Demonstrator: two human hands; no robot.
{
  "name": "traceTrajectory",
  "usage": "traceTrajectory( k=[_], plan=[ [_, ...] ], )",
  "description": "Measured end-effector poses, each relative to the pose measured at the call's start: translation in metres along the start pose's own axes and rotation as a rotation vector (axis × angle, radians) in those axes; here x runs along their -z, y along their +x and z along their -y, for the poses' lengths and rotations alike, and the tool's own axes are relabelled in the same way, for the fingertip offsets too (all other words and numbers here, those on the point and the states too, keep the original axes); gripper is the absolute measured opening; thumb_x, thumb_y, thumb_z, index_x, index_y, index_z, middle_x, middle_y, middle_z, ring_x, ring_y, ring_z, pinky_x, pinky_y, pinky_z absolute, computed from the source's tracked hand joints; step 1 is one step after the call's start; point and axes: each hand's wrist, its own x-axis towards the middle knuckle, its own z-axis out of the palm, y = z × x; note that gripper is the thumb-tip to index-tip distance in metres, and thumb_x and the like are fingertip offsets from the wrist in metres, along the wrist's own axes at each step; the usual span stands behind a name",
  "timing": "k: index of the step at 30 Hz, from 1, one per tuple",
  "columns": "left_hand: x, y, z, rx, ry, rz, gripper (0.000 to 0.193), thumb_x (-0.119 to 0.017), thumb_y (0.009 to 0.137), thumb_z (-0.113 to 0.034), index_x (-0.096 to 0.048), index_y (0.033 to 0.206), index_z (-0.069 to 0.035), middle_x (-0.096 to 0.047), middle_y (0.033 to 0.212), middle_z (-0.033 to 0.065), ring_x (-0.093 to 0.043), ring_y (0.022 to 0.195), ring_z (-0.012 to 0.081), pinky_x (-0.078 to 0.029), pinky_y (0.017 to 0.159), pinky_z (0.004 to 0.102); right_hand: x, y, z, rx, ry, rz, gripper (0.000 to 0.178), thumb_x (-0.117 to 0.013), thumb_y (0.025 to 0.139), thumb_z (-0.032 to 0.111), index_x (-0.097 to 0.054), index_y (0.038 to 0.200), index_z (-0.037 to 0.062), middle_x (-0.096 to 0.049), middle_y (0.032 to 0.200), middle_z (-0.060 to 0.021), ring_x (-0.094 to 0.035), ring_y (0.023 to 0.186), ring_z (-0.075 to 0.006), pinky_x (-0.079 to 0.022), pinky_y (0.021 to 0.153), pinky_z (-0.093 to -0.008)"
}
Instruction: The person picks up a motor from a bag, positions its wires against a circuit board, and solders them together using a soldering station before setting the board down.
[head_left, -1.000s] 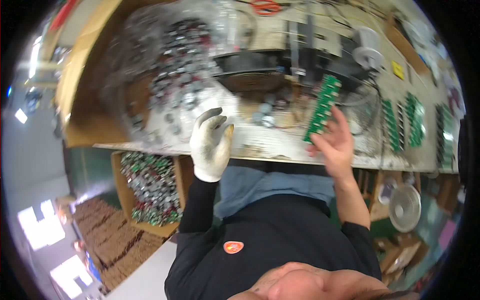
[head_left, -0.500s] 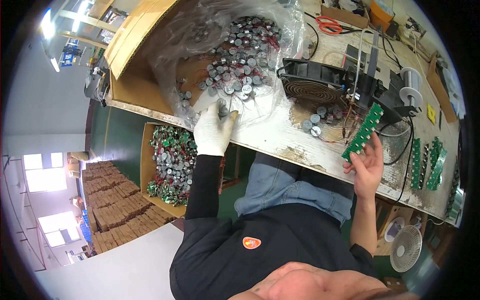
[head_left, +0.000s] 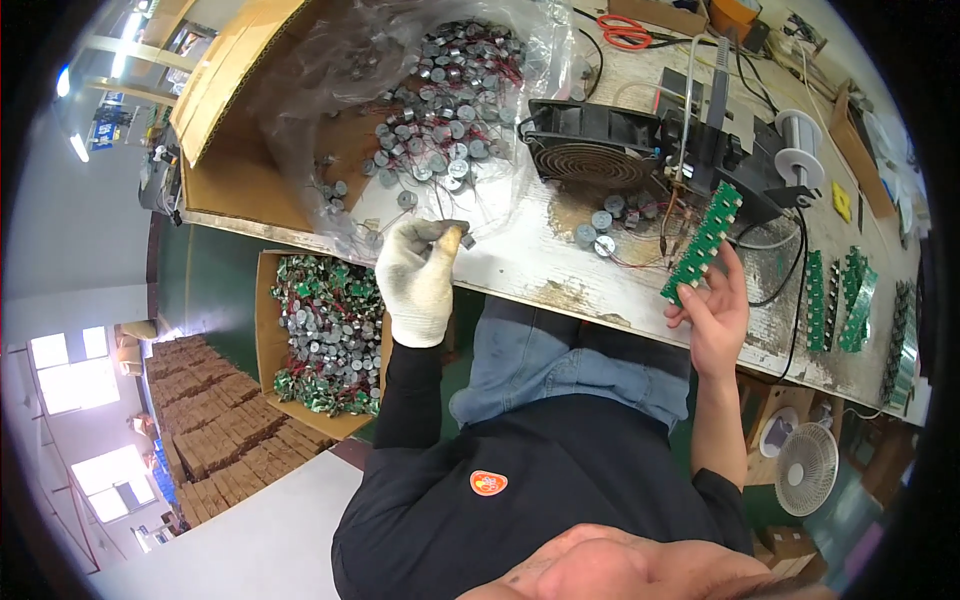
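My left hand, in a white glove, is closed in a pinch near the table's front edge. At its thumb and fingertips shows a small silver-grey round part, partly hidden by the fingers. Beyond it, a pile of round silver parts with thin red and dark wires lies on a clear plastic bag. My bare right hand grips a long green circuit board strip by its lower end, tilted upward in front of the soldering fixture. Several loose round parts lie left of the strip.
A black fan stands beside the fixture, with a solder spool to its right. Green board strips lie at the right. A cardboard box of wired boards sits below the table's left edge. Red scissors lie at the back.
My left hand has drawn back from the parts at the bag's near edge, with a small round part at its fingertips. My right hand still holds the board strip. The whole view has shifted slightly.
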Motion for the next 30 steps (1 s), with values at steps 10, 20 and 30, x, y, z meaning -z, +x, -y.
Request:
traceTrajectory(
  k=[10,20,30],
  plan=[
    [-0.012,0.005,0.008,0.369,-0.654,0.232,0.033,-0.061,0.089,-0.009,-0.043,0.116,-0.004,-0.061,0.105,0.0191,-0.057,0.074,0.0170,-0.044,0.064,0.0266,0.000,0.002,0.000,-0.011,0.017,0.027,0.069,-0.058,0.083,-0.010,-0.025,0.143,-0.0007,-0.057,0.110,-0.0194,-0.064,0.065,-0.0171,-0.052,0.050,-0.0251],
    [-0.017,-0.004,0.004,0.341,-0.401,0.244,0.034,-0.064,0.090,-0.014,-0.056,0.116,0.006,-0.067,0.092,0.0129,-0.056,0.067,0.0124,-0.043,0.062,0.0222,-0.001,0.002,0.001,-0.015,0.013,0.040,0.069,-0.058,0.083,-0.009,-0.026,0.143,-0.0008,-0.057,0.110,-0.0191,-0.064,0.065,-0.0170,-0.052,0.051,-0.0251],
    [-0.029,-0.002,-0.012,0.188,-0.105,0.226,0.029,-0.065,0.091,-0.019,-0.064,0.107,0.005,-0.068,0.084,0.0078,-0.053,0.058,0.0065,-0.039,0.052,0.0199,0.001,0.001,0.001,-0.014,0.025,0.038,0.069,-0.058,0.083,-0.010,-0.025,0.143,-0.0008,-0.058,0.110,-0.0194,-0.064,0.066,-0.0173,-0.053,0.051,-0.0256]
  ],
)
